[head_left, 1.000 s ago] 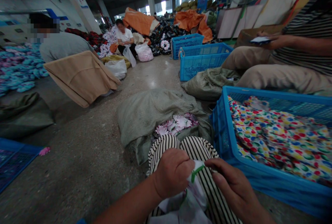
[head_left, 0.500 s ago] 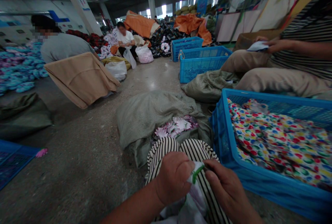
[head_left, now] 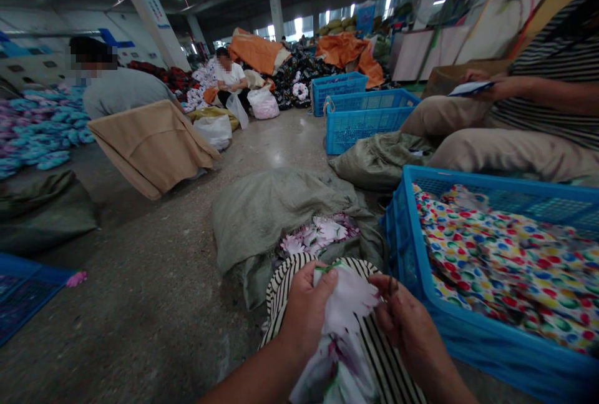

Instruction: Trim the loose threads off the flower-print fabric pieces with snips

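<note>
A white fabric glove with green edging and pinkish finger ends (head_left: 349, 295) is spread over my striped lap (head_left: 283, 279). My left hand (head_left: 309, 304) grips its cuff side, the thumb lying on top. My right hand (head_left: 402, 316) is closed at the glove's opposite edge, with finger and thumb together there. Something small and dark shows by the right fingers, too unclear to name. More white cloth with green and dark pink marks (head_left: 334, 366) hangs below, between my forearms.
Before my knees slumps a grey-green sack (head_left: 262, 204) with white-and-pink gloves (head_left: 322, 232) in its mouth. On the right, a blue crate (head_left: 407, 235) holds colourful dotted cloth pieces (head_left: 505, 254). A seated co-worker (head_left: 538, 98) is beyond it. A cloth-draped chair (head_left: 150, 142) stands left.
The glove, bunched between my hands before, is now opened out flat. My left hand has turned from a fist to a thumb-on-top grip; my right hand has shifted to the finger end.
</note>
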Action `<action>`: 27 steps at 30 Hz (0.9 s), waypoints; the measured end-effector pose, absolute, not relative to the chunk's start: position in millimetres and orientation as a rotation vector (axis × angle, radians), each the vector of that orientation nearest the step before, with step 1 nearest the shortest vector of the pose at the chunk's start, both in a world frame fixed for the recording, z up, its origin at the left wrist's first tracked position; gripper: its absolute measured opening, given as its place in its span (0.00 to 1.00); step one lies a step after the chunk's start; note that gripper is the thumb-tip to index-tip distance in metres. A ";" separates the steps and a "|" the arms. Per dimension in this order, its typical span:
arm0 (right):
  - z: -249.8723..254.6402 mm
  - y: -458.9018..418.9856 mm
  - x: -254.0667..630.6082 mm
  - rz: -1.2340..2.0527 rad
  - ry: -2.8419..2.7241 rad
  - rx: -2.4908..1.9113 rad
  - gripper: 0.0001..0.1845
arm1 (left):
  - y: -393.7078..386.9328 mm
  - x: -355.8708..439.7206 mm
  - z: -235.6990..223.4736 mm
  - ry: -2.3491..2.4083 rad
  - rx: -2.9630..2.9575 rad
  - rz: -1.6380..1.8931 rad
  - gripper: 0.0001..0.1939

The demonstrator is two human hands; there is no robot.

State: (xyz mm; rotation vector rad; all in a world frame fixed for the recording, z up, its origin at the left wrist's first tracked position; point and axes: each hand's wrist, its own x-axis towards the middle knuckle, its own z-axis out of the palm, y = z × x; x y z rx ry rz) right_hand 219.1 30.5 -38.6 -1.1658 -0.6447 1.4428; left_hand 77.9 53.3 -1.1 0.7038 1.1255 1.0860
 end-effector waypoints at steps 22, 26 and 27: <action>-29.8 33.4 218.1 1.550 -0.295 -1.140 0.20 | 55.4 72.6 8.3 0.908 0.453 0.971 0.08; -30.0 32.6 218.0 1.557 -0.311 -1.116 0.19 | 54.5 71.9 0.4 0.947 0.551 0.993 0.11; -30.8 32.3 217.9 1.556 -0.317 -1.110 0.19 | 54.3 72.0 -1.7 0.960 0.578 0.995 0.12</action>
